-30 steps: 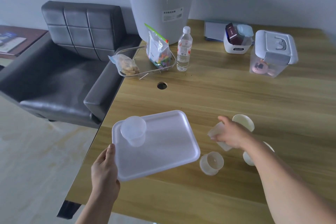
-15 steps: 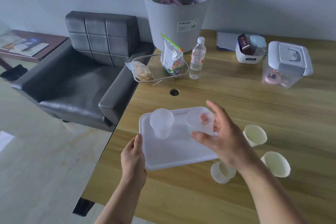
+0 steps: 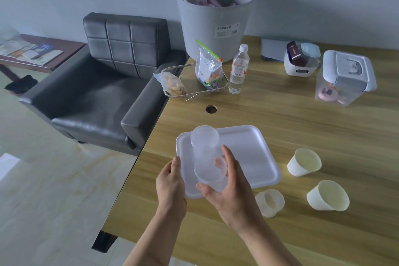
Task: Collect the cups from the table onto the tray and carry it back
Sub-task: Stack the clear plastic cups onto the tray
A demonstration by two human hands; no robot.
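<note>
A white tray point(image 3: 248, 153) lies near the left edge of the wooden table point(image 3: 280, 119). My left hand point(image 3: 170, 181) grips the tray's near left rim. A clear plastic cup point(image 3: 204, 139) stands on the tray's far left part. My right hand point(image 3: 228, 185) holds a second clear cup point(image 3: 210, 171) over the tray's near left part, just in front of the first. Three more cups sit on the table right of the tray: a clear one point(image 3: 269, 202) at the tray's near corner and two cream ones point(image 3: 304, 164) point(image 3: 328, 195) tipped on their sides.
At the back of the table are a grey tub point(image 3: 213, 19), a wire basket point(image 3: 194, 82) with snack bags, a water bottle point(image 3: 238, 70), a small white caddy point(image 3: 301, 62) and a lidded clear box point(image 3: 343, 80). A black armchair point(image 3: 101, 93) stands left of the table.
My right hand has carried the clear cup leftward across the tray and brought it down in front of the first cup. The camera view has shifted so the scene sits further right.
</note>
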